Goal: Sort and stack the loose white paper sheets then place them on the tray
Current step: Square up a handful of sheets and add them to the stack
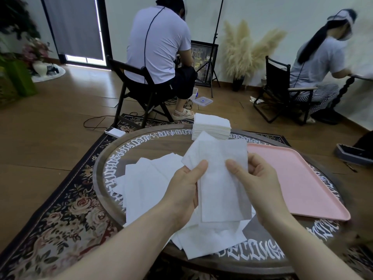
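Above round table (141, 144), both hands pinch white sheets (220, 178), perhaps several

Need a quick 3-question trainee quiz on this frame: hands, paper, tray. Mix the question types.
1. True or false: the pink tray already holds stacked sheets.
2. Multiple choice: where is the neat stack of sheets? A) at the far edge of the round table B) on the tray C) on the floor
3. Fill in: the left hand and the right hand both pinch ____.

Key:
1. False; nothing lies in the tray.
2. A
3. A few held sheets, lifted above the loose sheets scattered on the table.
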